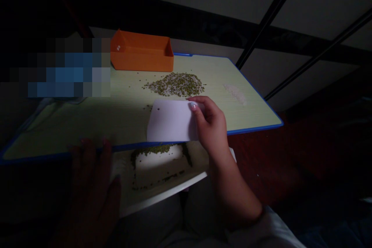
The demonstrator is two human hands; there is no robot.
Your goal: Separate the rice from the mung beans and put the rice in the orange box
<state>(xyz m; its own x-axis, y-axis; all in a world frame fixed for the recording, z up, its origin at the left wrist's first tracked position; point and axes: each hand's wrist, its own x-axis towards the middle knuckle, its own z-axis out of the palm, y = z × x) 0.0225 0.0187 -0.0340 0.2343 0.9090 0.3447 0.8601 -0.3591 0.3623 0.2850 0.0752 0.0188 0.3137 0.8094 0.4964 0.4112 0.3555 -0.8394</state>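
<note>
My right hand (211,126) pinches the right edge of a white card (170,121) that lies at the front edge of a pale green board (95,116) with a blue rim. Just beyond the card sits a heap of green beans mixed with white grains (176,83). Below the board's front edge a white tray (159,172) holds green beans along its sides. My left hand (93,186) is in deep shadow at the tray's left end, fingers stretched toward the board's edge; whether it grips the tray is unclear.
An orange rectangular box (142,52) stands at the board's far edge. A small streak of white grains (236,93) lies on the right part of the board. Dark rails run behind. A blurred patch covers the left side.
</note>
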